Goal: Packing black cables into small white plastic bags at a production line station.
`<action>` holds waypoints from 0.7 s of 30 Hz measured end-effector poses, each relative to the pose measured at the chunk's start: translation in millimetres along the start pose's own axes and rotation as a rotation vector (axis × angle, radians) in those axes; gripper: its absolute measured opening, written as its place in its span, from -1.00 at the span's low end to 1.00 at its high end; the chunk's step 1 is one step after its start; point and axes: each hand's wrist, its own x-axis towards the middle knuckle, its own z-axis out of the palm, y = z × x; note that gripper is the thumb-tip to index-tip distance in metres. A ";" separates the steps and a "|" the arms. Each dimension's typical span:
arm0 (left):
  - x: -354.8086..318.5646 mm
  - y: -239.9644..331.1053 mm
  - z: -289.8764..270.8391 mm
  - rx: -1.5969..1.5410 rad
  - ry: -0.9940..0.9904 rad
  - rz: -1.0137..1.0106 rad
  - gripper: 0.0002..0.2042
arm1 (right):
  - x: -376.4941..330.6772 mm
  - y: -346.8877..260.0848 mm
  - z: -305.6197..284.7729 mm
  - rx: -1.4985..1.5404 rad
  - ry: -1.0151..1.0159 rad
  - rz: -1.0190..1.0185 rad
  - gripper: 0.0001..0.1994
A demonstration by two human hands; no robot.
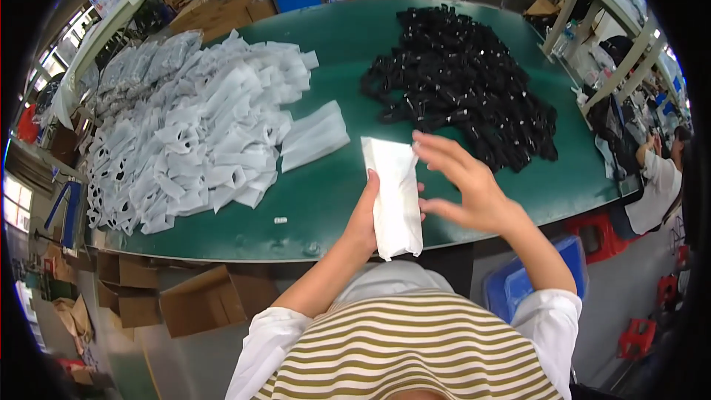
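Observation:
Close to my body, my left hand grips a long white bag around its lower half, thumb on its near face. The bag is folded or wrapped narrow, with a crease down its upper right side. My right hand is beside it, fingers spread and thumb apart; its fingertips reach the bag's top right corner, and I cannot tell whether they touch. Left of the bag, one flat whitish translucent bag lies on the green table, at the edge of a large heap of similar bags.
A heap of black items with small shiny parts covers the table's far right. A small white piece lies near the front edge. Below are open cardboard boxes, a blue plastic bin and red stools. Another person sits at right.

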 end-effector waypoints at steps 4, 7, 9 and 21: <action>-12.6 -0.7 5.3 0.005 -0.077 -0.001 -0.21 | -9.7 19.9 27.0 0.164 -0.116 0.133 -0.52; -17.8 -0.5 -2.4 0.037 -0.096 -0.029 -0.22 | -20.3 22.2 41.5 0.049 -0.125 0.090 -0.60; -19.4 2.0 -7.4 0.049 -0.107 -0.044 -0.23 | -23.9 17.4 44.6 0.268 -0.098 0.195 -0.75; -9.0 11.8 -1.1 0.350 -0.067 0.035 -0.20 | -26.3 8.7 47.1 0.237 -0.281 0.353 -0.73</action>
